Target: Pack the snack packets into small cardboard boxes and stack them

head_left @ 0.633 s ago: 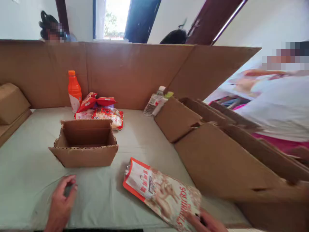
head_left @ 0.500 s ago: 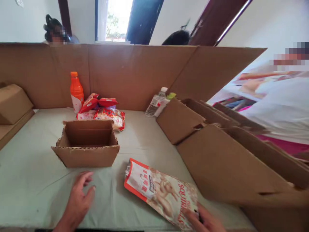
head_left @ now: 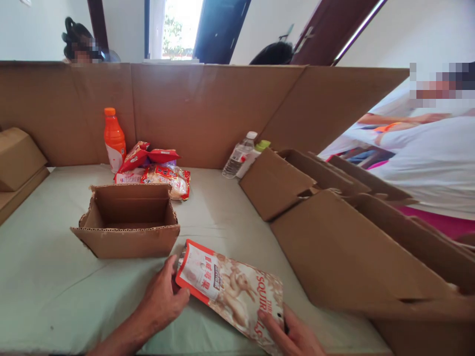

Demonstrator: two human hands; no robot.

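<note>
A cashew snack bag [head_left: 230,291], beige with an orange-red top band and "SQUIRRELS" lettering, slants over the table in front of me. My right hand [head_left: 293,331] grips its lower right end, thumb on the printed face. At the bag's upper left end is my left hand [head_left: 165,291], its thumb and fingers closed about the edge; the fingertips are partly hidden. Just beyond my left hand stands an open cardboard box [head_left: 129,242], and its visible inside holds nothing.
Behind the box lie red snack packets [head_left: 166,180] and an orange drink bottle [head_left: 115,141]. A clear water bottle [head_left: 241,155] leans near cardboard boxes [head_left: 341,257] on the right. A tall cardboard panel [head_left: 208,113] borders the back. A person in white [head_left: 430,153] is at the right.
My left hand has moved right from the bare cloth to the bag's left end and taken hold there. The bag and my right hand have shifted slightly left.
</note>
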